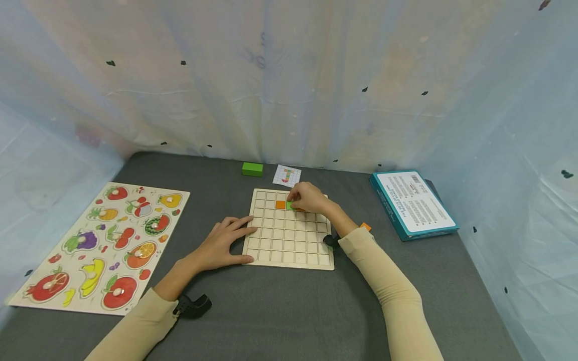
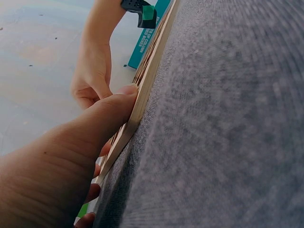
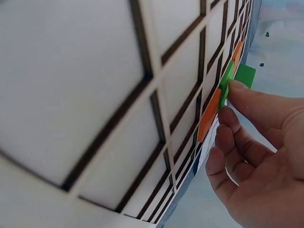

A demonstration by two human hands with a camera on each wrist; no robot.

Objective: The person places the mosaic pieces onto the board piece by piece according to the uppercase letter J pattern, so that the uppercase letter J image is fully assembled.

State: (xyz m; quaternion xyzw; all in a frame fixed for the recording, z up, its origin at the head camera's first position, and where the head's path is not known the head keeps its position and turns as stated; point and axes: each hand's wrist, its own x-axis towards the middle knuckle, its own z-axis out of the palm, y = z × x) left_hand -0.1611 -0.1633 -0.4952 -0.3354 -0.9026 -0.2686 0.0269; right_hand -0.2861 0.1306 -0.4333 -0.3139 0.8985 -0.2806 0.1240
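Observation:
A pale wooden grid board [image 1: 283, 245] lies on the dark cloth. At its far rows, my right hand [image 1: 308, 197] pinches a small green square tile [image 3: 227, 78] between thumb and index finger; its other fingers are loosely bent. The green tile is right at the grid, between two orange tiles: one orange tile [image 1: 280, 204] sits in a cell to its left, while the other orange tile [image 3: 209, 116] is partly hidden by the hand in the head view. My left hand [image 1: 221, 244] rests at the board's left edge, fingers spread, thumb [image 2: 126, 90] touching the near corner.
Behind the board are a green block [image 1: 252, 169] and a card with a coloured pattern [image 1: 293, 173]. A fruit puzzle board [image 1: 151, 196] lies at left. At right is a teal box [image 1: 415, 203]. An orange piece [image 1: 366, 227] shows beside the right sleeve.

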